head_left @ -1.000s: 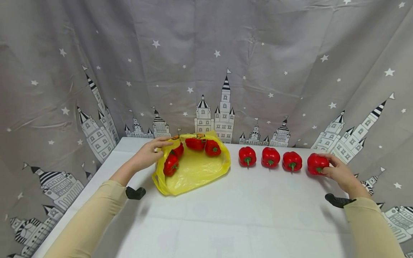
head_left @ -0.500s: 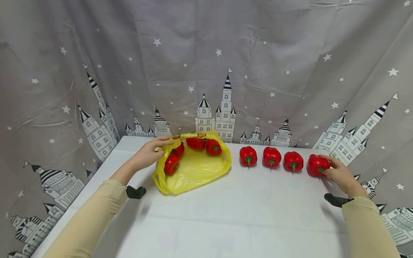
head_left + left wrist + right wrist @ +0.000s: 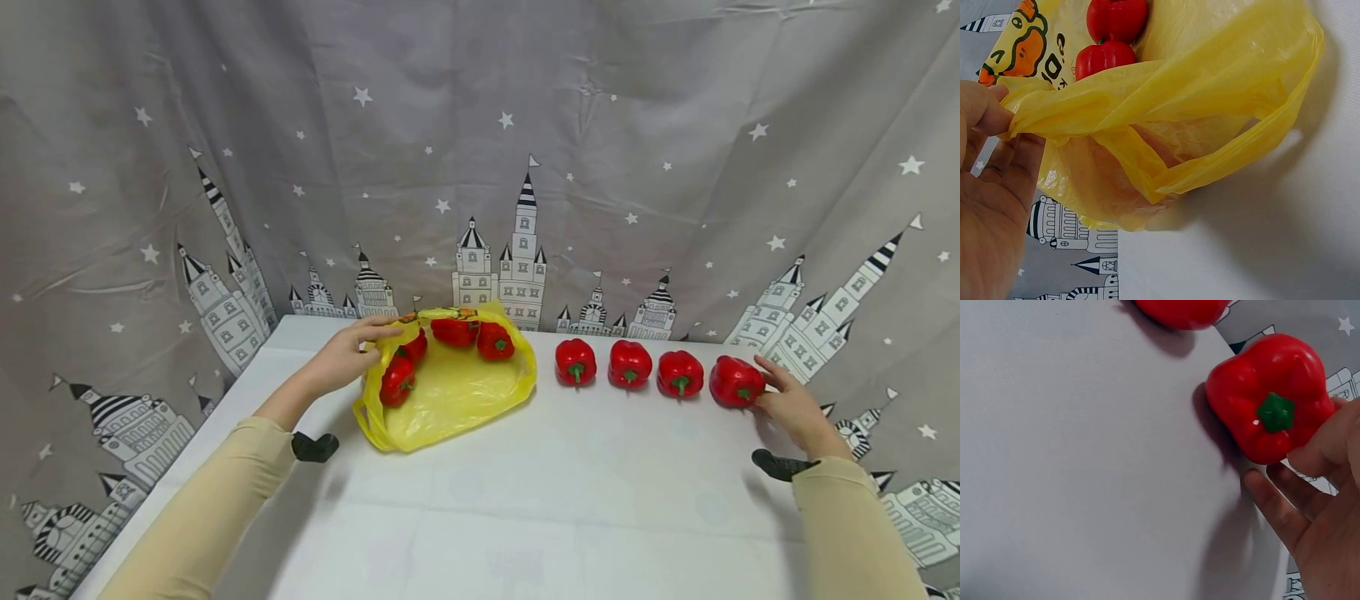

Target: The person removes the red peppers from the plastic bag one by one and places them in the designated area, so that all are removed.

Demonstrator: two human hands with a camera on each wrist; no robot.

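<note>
My left hand point(image 3: 341, 358) pinches the rim of a yellow plastic bag point(image 3: 450, 400) between thumb and fingers, keeping its mouth spread. Inside the bag lie several red bell peppers point(image 3: 495, 342) along the back and left. In the left wrist view, the thumb point(image 3: 991, 115) presses on the gathered yellow film beside a printed duck. On the right, my right hand point(image 3: 798, 412) is at the side of a red bell pepper point(image 3: 735, 382) that ends a row. Its index finger is lifted off the pepper's top. In the right wrist view, the thumb overlaps the pepper near its green stem point(image 3: 1276, 412).
To the left of that pepper, more red bell peppers point(image 3: 680, 375) stand in a row along the back of the white-covered table point(image 3: 540, 483), stems toward me. A grey curtain point(image 3: 615, 150) with castles and stars hangs behind and at both sides.
My right fingers have loosened from the rightmost pepper, the index finger lifting away. That pepper has shifted slightly left. The left hand and bag hold still.
</note>
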